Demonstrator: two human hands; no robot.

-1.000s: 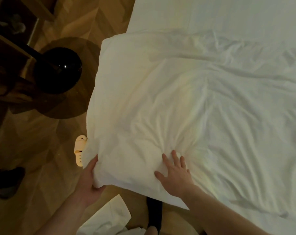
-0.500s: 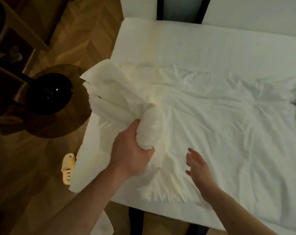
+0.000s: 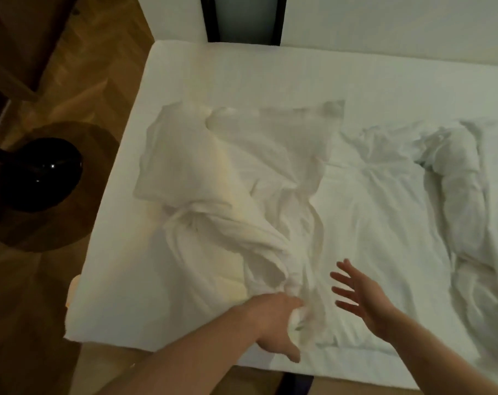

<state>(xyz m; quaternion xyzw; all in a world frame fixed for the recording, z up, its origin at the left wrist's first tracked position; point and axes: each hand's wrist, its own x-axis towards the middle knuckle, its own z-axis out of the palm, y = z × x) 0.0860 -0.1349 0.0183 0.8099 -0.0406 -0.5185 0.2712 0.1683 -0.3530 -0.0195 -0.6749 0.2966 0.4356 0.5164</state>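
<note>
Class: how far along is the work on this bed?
Done: the mattress lies smooth at its far end. In hand: the left hand holds the bunched white cover; the right hand hovers open beside it. Left: the cover lies twisted and crumpled, not yet spread flat.

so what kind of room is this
Probably a bedroom: a white mattress with a crumpled white sheet on it that the left hand grips, plus a parquet floor and a round side table beside it.
</note>
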